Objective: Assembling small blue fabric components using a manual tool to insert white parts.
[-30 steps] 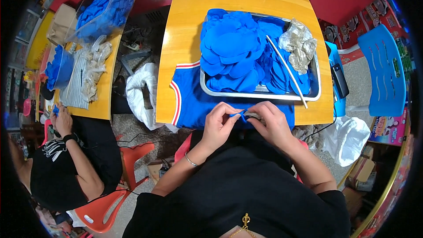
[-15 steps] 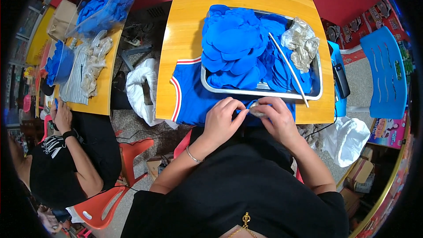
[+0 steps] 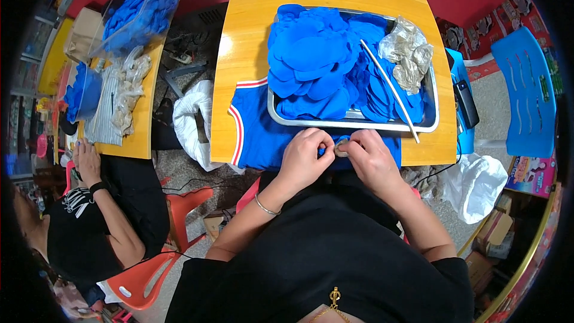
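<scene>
We pinch a small piece at the table's near edge.

Our left hand (image 3: 308, 154) and right hand (image 3: 366, 157) both close fingertips on the blue-grey piece (image 3: 338, 145), just near of the tray (image 3: 353, 123); any loosened pinch could drop it into our lap.

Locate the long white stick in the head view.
The white stick lies slantwise across the right part of the metal tray, over blue fabric pieces, beside crumpled clear plastic.

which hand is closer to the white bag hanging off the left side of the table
Left. The left hand works at the near table edge over the blue jersey, with the white bag off to its left. The right hand sits beside it, farther from the bag.
</scene>
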A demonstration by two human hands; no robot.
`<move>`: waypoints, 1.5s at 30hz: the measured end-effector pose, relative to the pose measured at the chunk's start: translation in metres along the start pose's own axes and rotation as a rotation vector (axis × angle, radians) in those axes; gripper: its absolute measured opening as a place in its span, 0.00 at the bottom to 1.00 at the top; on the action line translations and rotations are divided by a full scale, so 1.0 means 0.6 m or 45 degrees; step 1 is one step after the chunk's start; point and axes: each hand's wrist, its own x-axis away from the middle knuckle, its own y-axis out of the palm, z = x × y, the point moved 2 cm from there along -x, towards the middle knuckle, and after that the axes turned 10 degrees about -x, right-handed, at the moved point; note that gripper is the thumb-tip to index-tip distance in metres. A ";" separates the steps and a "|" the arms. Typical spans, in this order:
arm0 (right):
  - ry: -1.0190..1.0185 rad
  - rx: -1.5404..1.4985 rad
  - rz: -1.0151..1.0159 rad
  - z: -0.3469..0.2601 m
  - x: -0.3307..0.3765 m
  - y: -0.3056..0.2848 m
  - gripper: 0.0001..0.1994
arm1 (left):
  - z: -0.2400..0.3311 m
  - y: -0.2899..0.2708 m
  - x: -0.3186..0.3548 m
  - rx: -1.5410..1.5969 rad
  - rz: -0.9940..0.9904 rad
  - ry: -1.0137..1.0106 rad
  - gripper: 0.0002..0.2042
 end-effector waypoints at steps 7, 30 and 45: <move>-0.016 0.173 -0.172 -0.018 -0.013 -0.023 0.08 | 0.001 -0.005 0.001 0.306 -0.068 -0.098 0.02; 0.062 0.049 -0.087 -0.008 -0.024 -0.014 0.10 | 0.004 0.002 0.008 0.368 -0.074 -0.086 0.05; 0.195 0.187 0.009 -0.018 -0.021 0.003 0.07 | 0.033 -0.013 0.007 0.219 0.100 0.078 0.04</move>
